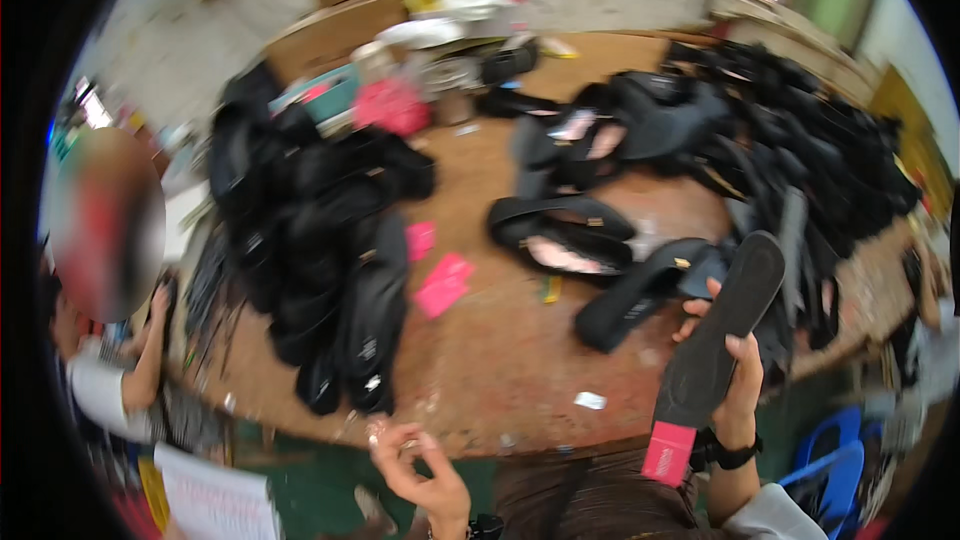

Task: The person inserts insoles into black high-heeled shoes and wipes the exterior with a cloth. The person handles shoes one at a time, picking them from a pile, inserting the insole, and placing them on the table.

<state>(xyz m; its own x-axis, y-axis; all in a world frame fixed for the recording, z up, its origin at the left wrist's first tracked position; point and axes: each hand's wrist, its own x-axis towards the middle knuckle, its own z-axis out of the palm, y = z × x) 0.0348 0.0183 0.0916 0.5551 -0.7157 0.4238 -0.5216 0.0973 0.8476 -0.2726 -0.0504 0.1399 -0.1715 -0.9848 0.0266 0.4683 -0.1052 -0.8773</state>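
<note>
My right hand (pixel 735 380) grips a black flat shoe (pixel 725 335) sole-up, held at a slant over the table's near right edge. A pink tag (pixel 668 453) hangs from the shoe's lower end. My left hand (pixel 420 465) is raised at the table's near edge, fingers curled around something small that I cannot make out. Black shoes (pixel 565 230) lie on the brown wooden table (pixel 490 350) just beyond both hands.
A big heap of black shoes (pixel 330 240) covers the table's left, another pile (pixel 800 150) the right. Pink tags (pixel 442 285) lie mid-table. Another person (pixel 120 380) sits at the left edge. Blue plastic stools (pixel 830 465) stand at the lower right. Clutter and a pink object (pixel 392 105) sit at the far end.
</note>
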